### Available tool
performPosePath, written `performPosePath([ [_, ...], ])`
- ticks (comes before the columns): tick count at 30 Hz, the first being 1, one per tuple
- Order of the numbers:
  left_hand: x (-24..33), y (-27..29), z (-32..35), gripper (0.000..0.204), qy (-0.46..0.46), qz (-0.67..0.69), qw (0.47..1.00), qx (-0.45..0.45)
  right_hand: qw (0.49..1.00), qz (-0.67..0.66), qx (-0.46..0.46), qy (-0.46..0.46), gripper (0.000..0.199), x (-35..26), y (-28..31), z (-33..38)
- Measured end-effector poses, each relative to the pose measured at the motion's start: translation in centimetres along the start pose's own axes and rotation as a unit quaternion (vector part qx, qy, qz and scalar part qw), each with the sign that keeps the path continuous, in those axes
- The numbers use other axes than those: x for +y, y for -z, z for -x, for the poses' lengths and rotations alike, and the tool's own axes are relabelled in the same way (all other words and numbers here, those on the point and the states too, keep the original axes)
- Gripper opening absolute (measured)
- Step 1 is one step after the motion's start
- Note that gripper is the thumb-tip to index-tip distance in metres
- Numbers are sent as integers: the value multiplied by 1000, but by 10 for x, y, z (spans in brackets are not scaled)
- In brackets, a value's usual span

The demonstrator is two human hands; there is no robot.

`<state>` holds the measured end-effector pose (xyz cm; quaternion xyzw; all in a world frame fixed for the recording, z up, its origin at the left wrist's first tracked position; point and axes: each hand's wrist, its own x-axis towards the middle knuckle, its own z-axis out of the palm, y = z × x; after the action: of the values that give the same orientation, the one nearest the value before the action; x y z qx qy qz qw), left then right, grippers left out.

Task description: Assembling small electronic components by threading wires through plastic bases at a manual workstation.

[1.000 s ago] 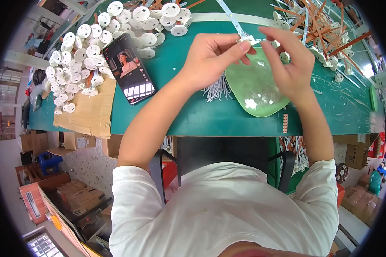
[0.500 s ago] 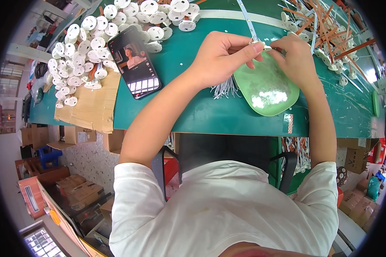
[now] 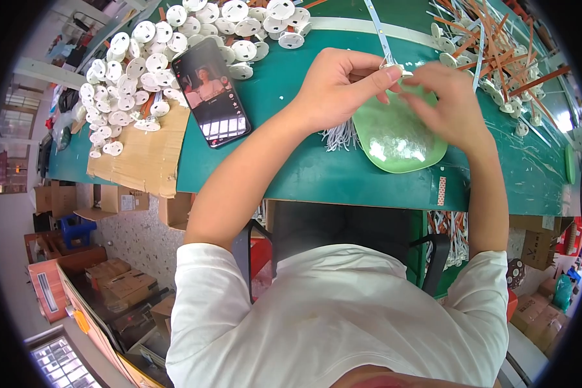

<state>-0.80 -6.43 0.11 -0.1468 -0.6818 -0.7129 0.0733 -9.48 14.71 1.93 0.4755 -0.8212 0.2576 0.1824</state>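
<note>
1. Left hand (image 3: 343, 90) has it: thumb and fingers pinched on the white end piece (image 3: 407, 74) of a pale LED strip (image 3: 377, 31).
2. Strip's long axis runs from that pinch toward the table's (image 3: 297, 169) far edge, leaning left.
3. Right hand (image 3: 451, 107) just right of the end piece, fingers half-spread, blurred; can't tell whether they hold anything.
4. Green dish (image 3: 401, 149) lies nearer the front edge.

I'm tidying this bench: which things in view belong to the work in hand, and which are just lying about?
In use, or likely so:
small white part, pinched by the left hand
pale strip, reaching the left hand
green dish, below both hands
white discs

Apparently just lying about:
phone
blue stool
cardboard boxes
</note>
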Motion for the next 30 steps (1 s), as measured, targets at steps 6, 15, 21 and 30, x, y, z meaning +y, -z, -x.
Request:
performPosePath([
  [6,-1,-2,1,28,-6,1,1000,-20,930,-188,-312,44,19,-20,4,-2],
  [15,-8,1,1,57,-55,-188,979,62,944,-198,-261,48,10,-10,1,2],
  [21,-4,3,0,43,-148,-243,958,38,931,-266,-243,-51,12,-20,9,-2],
  [30,-9,6,0,24,-123,-202,972,-4,920,-300,-242,-70,15,-9,12,-1],
])
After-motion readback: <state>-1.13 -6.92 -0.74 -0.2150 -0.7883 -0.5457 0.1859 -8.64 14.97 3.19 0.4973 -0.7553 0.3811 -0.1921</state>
